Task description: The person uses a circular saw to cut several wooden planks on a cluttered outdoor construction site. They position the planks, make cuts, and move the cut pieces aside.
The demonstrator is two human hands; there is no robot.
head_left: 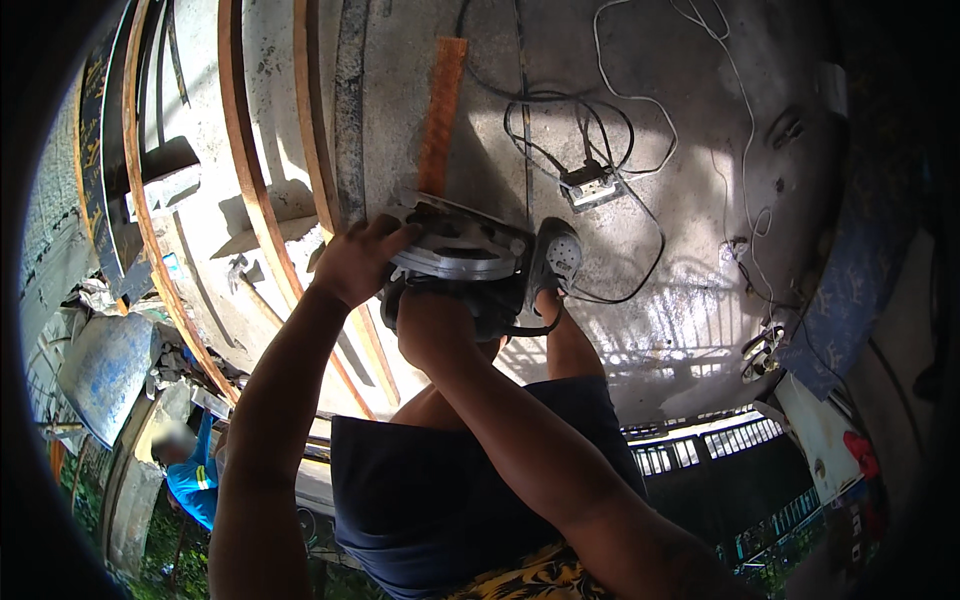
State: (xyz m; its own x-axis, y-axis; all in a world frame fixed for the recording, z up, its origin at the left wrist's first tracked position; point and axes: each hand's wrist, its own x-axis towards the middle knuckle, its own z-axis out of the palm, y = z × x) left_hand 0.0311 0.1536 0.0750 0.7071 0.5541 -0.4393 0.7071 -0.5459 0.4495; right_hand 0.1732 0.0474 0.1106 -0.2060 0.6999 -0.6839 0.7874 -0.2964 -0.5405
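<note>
A circular saw (455, 255) with a silvery guard and dark body lies low between my knees. My right hand (435, 325) is closed round its near, dark side, where the handle is mostly hidden. At the saw's left edge, my left hand (358, 258) curls its fingers onto the metal rim; its fingertips are partly in shadow. A reddish-brown wooden board (440, 120) runs away from beneath the far side of the saw. The saw hides its near end and the blade's contact with it. A dark cord (543, 328) leaves the saw on the right.
My foot in a grey perforated clog (557, 258) stands just right of the saw. Beyond it lies an extension socket (590, 185) with tangled cables. Long wooden beams (245, 130) stretch along the left. A person in blue (192, 480) is at lower left.
</note>
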